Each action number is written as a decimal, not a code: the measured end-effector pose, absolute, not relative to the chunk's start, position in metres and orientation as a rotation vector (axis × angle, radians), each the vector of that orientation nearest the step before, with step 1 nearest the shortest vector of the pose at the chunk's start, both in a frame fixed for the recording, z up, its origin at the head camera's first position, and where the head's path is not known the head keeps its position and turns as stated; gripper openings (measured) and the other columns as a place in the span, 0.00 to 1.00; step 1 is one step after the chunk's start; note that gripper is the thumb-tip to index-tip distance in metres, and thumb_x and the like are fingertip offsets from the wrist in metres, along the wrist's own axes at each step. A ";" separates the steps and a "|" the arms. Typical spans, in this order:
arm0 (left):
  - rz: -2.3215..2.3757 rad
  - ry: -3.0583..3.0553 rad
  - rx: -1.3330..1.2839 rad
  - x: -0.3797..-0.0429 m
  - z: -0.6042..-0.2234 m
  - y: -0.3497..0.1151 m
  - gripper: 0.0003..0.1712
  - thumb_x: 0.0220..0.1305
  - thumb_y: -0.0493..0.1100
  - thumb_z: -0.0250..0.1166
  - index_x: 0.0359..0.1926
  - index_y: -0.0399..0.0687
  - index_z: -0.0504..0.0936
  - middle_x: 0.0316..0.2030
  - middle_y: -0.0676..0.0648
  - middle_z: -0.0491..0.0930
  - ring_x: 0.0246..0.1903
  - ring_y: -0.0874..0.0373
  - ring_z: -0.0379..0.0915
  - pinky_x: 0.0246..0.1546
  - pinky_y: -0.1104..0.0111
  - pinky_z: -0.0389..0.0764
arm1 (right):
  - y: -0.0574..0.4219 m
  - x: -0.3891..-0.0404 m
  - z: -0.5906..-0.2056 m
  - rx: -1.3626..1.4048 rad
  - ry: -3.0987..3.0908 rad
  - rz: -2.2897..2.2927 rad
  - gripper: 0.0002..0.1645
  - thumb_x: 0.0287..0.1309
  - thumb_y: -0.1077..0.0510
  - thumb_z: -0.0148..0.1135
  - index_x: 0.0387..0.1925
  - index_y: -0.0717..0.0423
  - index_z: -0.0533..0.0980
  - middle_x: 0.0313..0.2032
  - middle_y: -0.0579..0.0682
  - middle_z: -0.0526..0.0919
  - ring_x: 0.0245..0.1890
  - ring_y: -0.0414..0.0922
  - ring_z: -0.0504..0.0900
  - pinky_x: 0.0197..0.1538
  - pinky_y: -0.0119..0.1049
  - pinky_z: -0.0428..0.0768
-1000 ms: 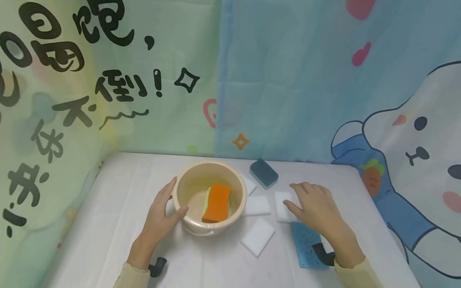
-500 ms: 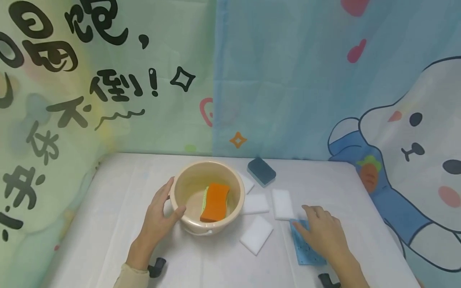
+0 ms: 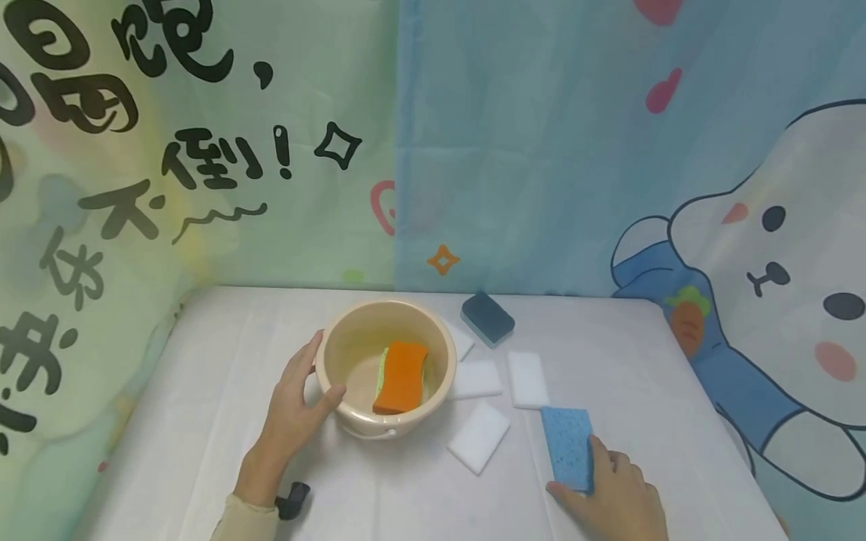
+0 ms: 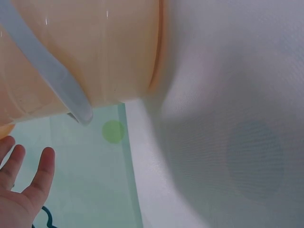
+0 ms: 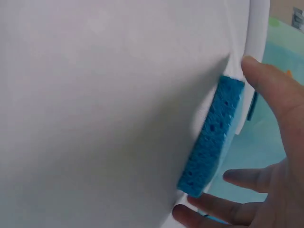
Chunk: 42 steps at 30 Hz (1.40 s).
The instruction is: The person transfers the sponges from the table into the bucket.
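A cream bucket [image 3: 352, 323] stands left of the table's middle, with an orange sponge [image 3: 401, 378] with a green layer lying inside. My left hand [image 3: 287, 421] is at the bucket's left side, thumb by the near rim and fingers along the outside. In the left wrist view those fingers [image 4: 43, 173] look spread and fairly straight. A blue porous sponge [image 3: 567, 448] lies at the right front. My right hand [image 3: 619, 496] spans its near right corner. In the right wrist view the thumb [image 5: 266, 76] is by one end and the fingers by the other, without a visible pinch.
Several white sponge pads, such as the nearest one [image 3: 479, 438] and an upright one [image 3: 528, 380], lie right of the bucket. A dark grey-blue sponge [image 3: 487, 319] is near the back edge. A printed curtain [image 3: 514, 150] hangs behind the table.
My right hand has come back and down from above the white pads to the blue sponge's near right corner. My left hand keeps its place at the bucket. The view has shifted slightly.
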<state>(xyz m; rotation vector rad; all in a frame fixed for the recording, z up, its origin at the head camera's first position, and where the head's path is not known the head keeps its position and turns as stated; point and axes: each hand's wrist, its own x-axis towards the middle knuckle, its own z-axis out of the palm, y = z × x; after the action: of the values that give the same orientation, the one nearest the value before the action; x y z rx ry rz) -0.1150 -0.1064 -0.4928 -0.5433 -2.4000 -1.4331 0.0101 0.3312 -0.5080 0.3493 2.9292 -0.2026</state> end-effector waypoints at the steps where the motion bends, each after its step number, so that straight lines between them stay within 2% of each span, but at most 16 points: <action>1: -1.432 -2.400 -0.545 -0.115 -0.493 -0.107 0.47 0.62 0.47 0.67 0.78 0.48 0.56 0.73 0.46 0.61 0.71 0.49 0.58 0.63 0.52 0.73 | 0.331 0.012 -0.510 0.353 2.922 -0.197 0.75 0.41 0.15 0.60 0.64 0.79 0.62 0.45 0.78 0.74 0.42 0.71 0.78 0.39 0.65 0.81; 7: -1.421 -2.400 -0.548 -0.115 -0.494 -0.107 0.47 0.62 0.47 0.67 0.78 0.47 0.56 0.73 0.46 0.61 0.71 0.49 0.58 0.63 0.53 0.73 | 0.331 0.019 -0.517 0.368 2.912 -0.167 0.75 0.41 0.15 0.61 0.64 0.79 0.62 0.38 0.71 0.76 0.36 0.63 0.79 0.35 0.61 0.82; 13: -1.435 -2.397 -0.543 -0.115 -0.493 -0.107 0.47 0.63 0.49 0.66 0.78 0.48 0.56 0.73 0.46 0.61 0.71 0.50 0.58 0.62 0.52 0.73 | 0.330 0.019 -0.516 0.387 2.914 -0.203 0.74 0.43 0.17 0.62 0.64 0.80 0.60 0.36 0.68 0.75 0.33 0.60 0.79 0.33 0.58 0.82; 19: -1.441 -2.402 -0.542 -0.117 -0.493 -0.106 0.46 0.63 0.49 0.66 0.77 0.44 0.57 0.73 0.45 0.61 0.71 0.50 0.58 0.63 0.52 0.73 | 0.329 0.018 -0.514 0.404 2.913 -0.225 0.73 0.45 0.18 0.62 0.65 0.79 0.59 0.33 0.65 0.75 0.30 0.56 0.78 0.30 0.55 0.82; 27: -1.447 -2.400 -0.535 -0.117 -0.493 -0.106 0.46 0.61 0.46 0.67 0.77 0.45 0.57 0.73 0.45 0.62 0.70 0.49 0.58 0.62 0.52 0.74 | 0.331 0.017 -0.511 0.435 2.927 -0.229 0.68 0.48 0.25 0.67 0.65 0.80 0.59 0.37 0.71 0.76 0.35 0.64 0.80 0.35 0.61 0.82; 34: -1.445 -2.379 -0.554 -0.117 -0.495 -0.107 0.46 0.62 0.48 0.66 0.78 0.47 0.57 0.73 0.46 0.62 0.71 0.50 0.58 0.62 0.54 0.73 | 0.335 0.017 -0.510 0.415 2.952 -0.237 0.67 0.48 0.27 0.68 0.64 0.80 0.59 0.38 0.75 0.75 0.35 0.67 0.80 0.32 0.58 0.83; 38: -1.451 -2.374 -0.550 -0.117 -0.496 -0.107 0.46 0.63 0.49 0.66 0.78 0.48 0.57 0.73 0.47 0.62 0.71 0.51 0.58 0.62 0.54 0.74 | 0.335 0.018 -0.501 0.433 3.008 -0.300 0.64 0.48 0.31 0.70 0.65 0.79 0.59 0.42 0.79 0.74 0.39 0.72 0.79 0.36 0.63 0.82; 42: -1.450 -2.378 -0.547 -0.117 -0.496 -0.108 0.46 0.63 0.50 0.66 0.78 0.48 0.57 0.73 0.46 0.62 0.71 0.51 0.58 0.62 0.53 0.74 | 0.335 0.018 -0.490 0.433 3.110 -0.330 0.59 0.46 0.37 0.74 0.64 0.77 0.61 0.43 0.78 0.74 0.41 0.72 0.78 0.37 0.66 0.80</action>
<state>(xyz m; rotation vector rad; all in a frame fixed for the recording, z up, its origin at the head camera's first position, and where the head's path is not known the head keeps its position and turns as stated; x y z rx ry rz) -0.1170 -0.1075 -0.4965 -0.5472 -2.3779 -1.4499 0.0182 0.3351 -0.4900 0.4326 3.1100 -0.3305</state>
